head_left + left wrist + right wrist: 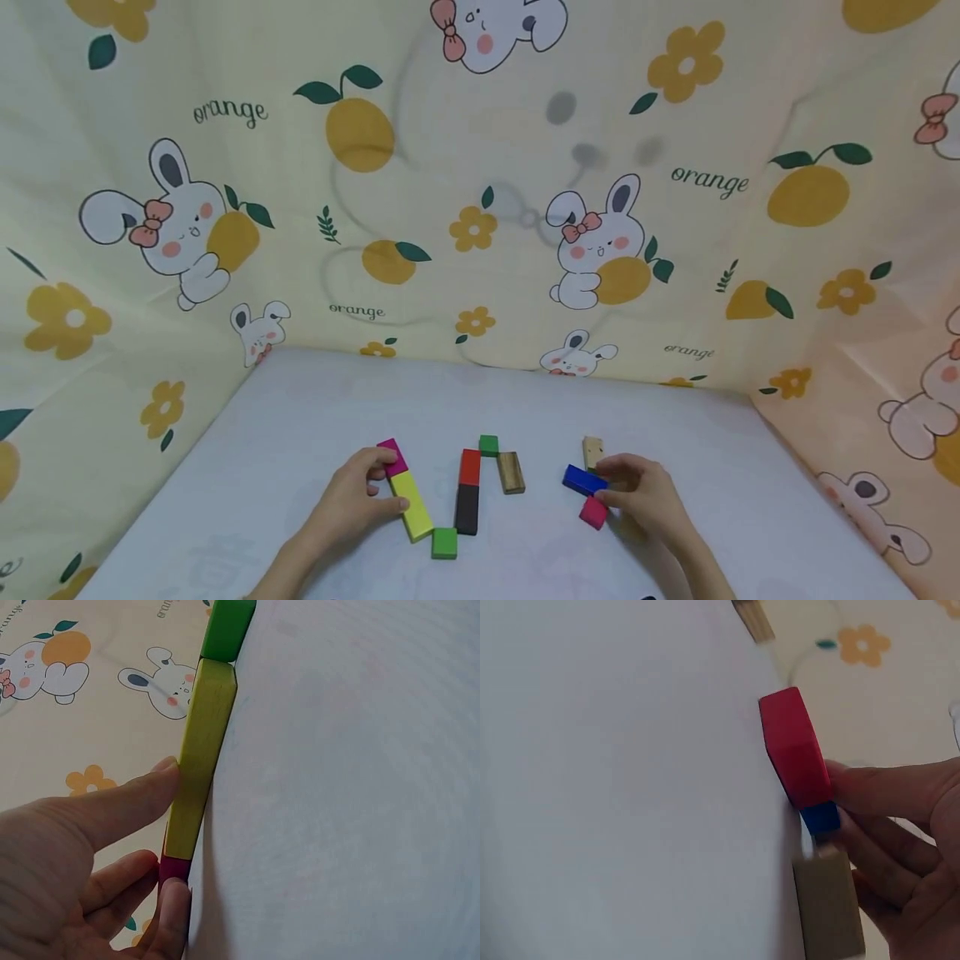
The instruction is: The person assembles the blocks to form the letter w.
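Observation:
My left hand [360, 496] rests on a row of blocks, its thumb against the yellow block [412, 507] and a fingertip over the magenta block [392, 456] at the row's far end. In the left wrist view the yellow block [201, 757] meets a green block [229, 630]. My right hand [645, 492] pinches a blue block [582, 480] between thumb and finger. A red block [593, 512] sits at its near side, and a pale wooden block [592, 451] stands behind it. In the right wrist view the red block [795, 746] hides most of the blue block [821, 817].
Between the hands, a black block [467, 510] and a red-orange block [470, 467] lie end to end. A far green cube [489, 445] and a brown wooden block [512, 472] continue the zigzag. Another wooden block [829, 907] lies below the right hand. Patterned cloth [487, 275] surrounds the white table [337, 392].

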{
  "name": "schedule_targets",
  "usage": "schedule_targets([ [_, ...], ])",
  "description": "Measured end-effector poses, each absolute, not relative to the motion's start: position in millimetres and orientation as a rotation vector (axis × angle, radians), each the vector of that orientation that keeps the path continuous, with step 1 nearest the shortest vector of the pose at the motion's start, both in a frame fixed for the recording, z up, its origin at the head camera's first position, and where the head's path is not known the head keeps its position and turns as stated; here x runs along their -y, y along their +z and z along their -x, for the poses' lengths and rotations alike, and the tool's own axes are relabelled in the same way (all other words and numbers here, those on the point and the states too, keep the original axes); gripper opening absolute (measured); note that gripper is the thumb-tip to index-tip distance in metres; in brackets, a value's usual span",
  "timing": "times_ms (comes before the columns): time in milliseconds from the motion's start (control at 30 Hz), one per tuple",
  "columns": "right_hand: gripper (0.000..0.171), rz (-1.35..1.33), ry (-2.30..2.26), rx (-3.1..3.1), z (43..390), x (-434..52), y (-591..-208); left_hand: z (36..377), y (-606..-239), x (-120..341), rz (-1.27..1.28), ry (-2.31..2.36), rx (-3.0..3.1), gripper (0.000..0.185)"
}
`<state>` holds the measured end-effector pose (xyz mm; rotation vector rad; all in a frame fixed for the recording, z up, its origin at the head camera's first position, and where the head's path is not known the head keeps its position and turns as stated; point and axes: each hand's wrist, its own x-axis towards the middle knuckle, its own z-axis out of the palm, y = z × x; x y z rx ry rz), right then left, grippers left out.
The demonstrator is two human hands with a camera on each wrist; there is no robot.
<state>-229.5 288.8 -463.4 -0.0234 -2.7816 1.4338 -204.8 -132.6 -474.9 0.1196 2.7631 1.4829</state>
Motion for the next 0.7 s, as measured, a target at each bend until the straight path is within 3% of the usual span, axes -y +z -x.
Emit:
schedule_targets([
  [167, 0.037, -0.085, 1.448, 2.837, 234, -279, -459, 205, -476, 133, -0.134, 1.492, -2.772, 0.063],
  [467, 0.052, -0.678, 1.484, 2.946, 250, -290, -450, 205, -475, 133, -0.138, 1.497, -2.768, 0.063],
  [700, 0.053, -0.794, 1.532, 2.997, 255, -288, -450, 205, -475, 133, -0.147, 1.494, -2.767, 0.064],
])
